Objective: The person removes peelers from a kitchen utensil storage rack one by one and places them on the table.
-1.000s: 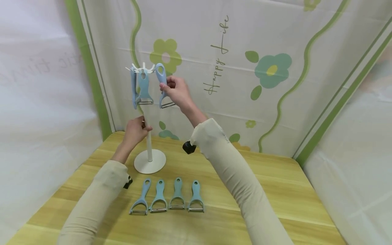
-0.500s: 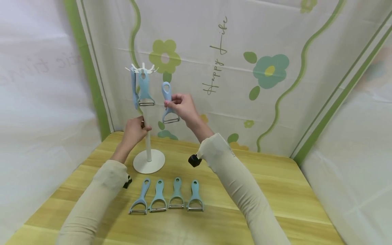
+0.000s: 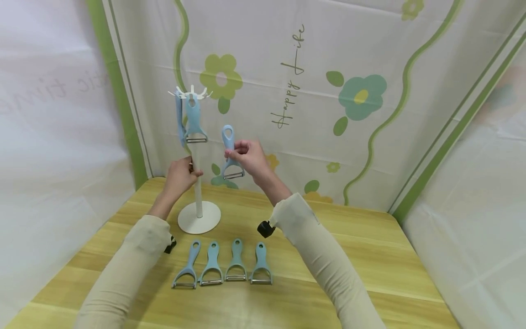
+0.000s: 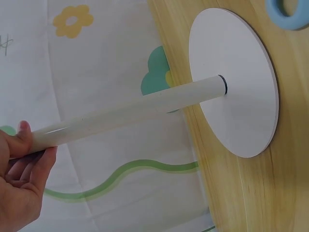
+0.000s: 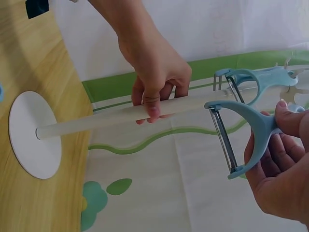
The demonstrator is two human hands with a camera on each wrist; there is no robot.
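A white stand with a round base [image 3: 199, 218] and hooks on top [image 3: 191, 94] stands at the table's back left. My left hand [image 3: 181, 176] grips its pole [image 4: 130, 110] below the hooks. Two peelers hang from the hooks: one facing front [image 3: 193, 118], one edge-on [image 3: 179, 118] to its left. My right hand [image 3: 251, 157] pinches a light blue peeler [image 3: 228, 137] by its handle, upright in the air right of the pole and apart from the stand. In the right wrist view this peeler's blade end [image 5: 256, 125] shows near the hanging one [image 5: 263, 79].
Several peelers lie in a row in front of the base, a blue one [image 3: 191, 263] leftmost and a teal one [image 3: 261, 262] rightmost. The wooden table [image 3: 349, 256] meets a patterned cloth [image 3: 255, 55] at the back, with cloth on both sides too.
My right hand has moved down and a little right with its peeler, away from the hooks. My left hand stays on the pole; the hanging peelers look nearly unchanged.
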